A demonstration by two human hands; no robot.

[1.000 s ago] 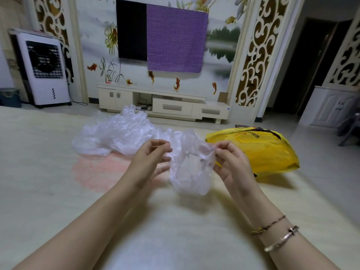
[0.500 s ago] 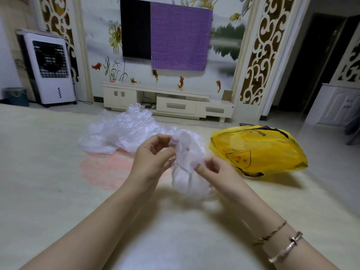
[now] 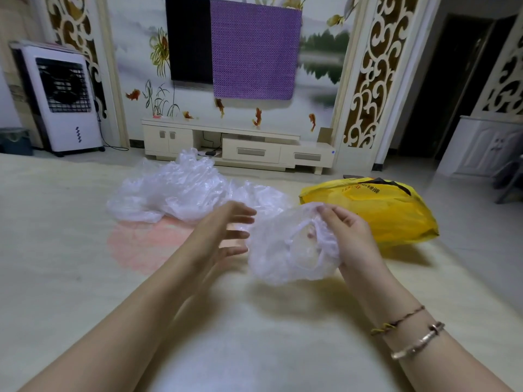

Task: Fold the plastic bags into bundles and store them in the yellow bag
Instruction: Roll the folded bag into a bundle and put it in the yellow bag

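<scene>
My right hand (image 3: 349, 236) grips a crumpled clear plastic bag (image 3: 285, 256) gathered into a loose bundle above the pale surface. My left hand (image 3: 223, 230) hovers just left of the bundle with its fingers spread and straight, holding nothing. Behind my hands lies a heap of loose clear plastic bags (image 3: 175, 193). The yellow bag (image 3: 385, 210) lies on its side at the right, just beyond my right hand, with dark handles at its top.
A pink patch (image 3: 141, 244) marks the pale surface under the heap. A white TV cabinet (image 3: 254, 148) stands against the far wall, a white air cooler (image 3: 62, 100) at the far left, a dark doorway (image 3: 452, 86) at the right.
My left hand has let go of the bag and its fingers have spread. My right hand now holds the bundle alone and has shifted right, toward the yellow bag.
</scene>
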